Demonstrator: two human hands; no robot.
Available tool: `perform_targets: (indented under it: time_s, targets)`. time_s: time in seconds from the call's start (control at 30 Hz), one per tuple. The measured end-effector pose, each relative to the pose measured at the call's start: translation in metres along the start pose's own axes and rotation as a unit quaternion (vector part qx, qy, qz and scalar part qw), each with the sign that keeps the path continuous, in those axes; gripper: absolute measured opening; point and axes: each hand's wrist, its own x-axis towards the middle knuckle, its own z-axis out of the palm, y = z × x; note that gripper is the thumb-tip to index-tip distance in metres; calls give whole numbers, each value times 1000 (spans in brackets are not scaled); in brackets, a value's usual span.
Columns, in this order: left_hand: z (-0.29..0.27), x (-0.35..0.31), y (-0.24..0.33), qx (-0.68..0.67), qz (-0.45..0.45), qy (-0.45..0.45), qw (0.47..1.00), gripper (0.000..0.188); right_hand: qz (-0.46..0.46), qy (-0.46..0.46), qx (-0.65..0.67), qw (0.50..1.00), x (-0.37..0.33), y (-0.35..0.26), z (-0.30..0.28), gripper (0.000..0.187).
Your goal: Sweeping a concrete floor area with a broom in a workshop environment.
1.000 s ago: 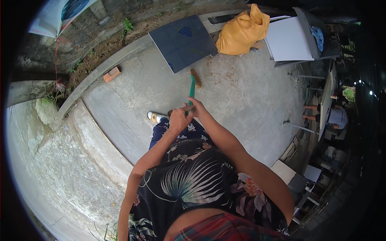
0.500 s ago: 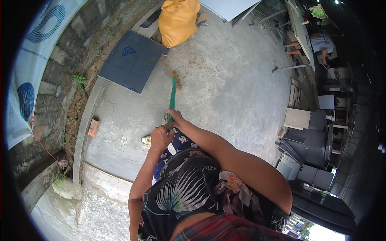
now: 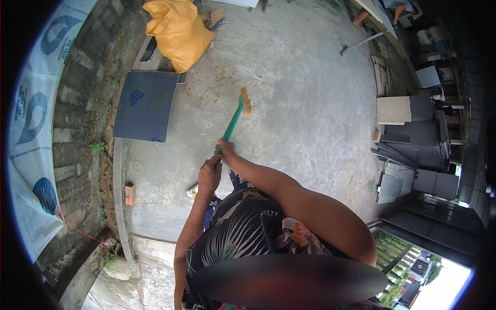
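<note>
Both hands are wrapped round the green handle of a broom (image 3: 233,123), which reaches forward from me over the concrete floor (image 3: 305,103). My right hand (image 3: 225,149) grips farther along the handle, and my left hand (image 3: 210,173) is closed nearer its end, close to my body. Straw-coloured bristles (image 3: 246,101) at the far end are on or just above the floor; I cannot tell which. Brownish dirt (image 3: 221,77) is scattered to the left of the bristles.
A full yellow sack (image 3: 178,36) stands at the far left, behind a dark blue panel (image 3: 146,106). A brick (image 3: 129,194) lies by the left kerb. Stacked boards (image 3: 393,109) line the right side. At the far right, a person's legs (image 3: 360,19) show beside a table.
The broom head has swung to the right, and its handle now slants that way. My view has turned, so the sack and panel appear farther left.
</note>
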Motion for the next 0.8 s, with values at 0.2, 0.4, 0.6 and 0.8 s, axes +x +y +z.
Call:
perform_targets:
  time_s: [0.2, 0.4, 0.6, 0.8]
  targets:
    - [74, 27, 49, 51, 29, -19, 998, 22, 15, 36, 81, 996, 10, -67, -57, 14]
    - [120, 15, 86, 57, 48, -47, 996, 20, -42, 44, 101, 993, 3, -93, -114, 18]
    - [168, -31, 104, 84, 79, -62, 991, 18, -50, 45, 154, 986, -16, -84, -182, 19]
    - [227, -93, 125, 47, 87, -48, 994, 15, -39, 20, 126, 991, -41, -69, -269, 20]
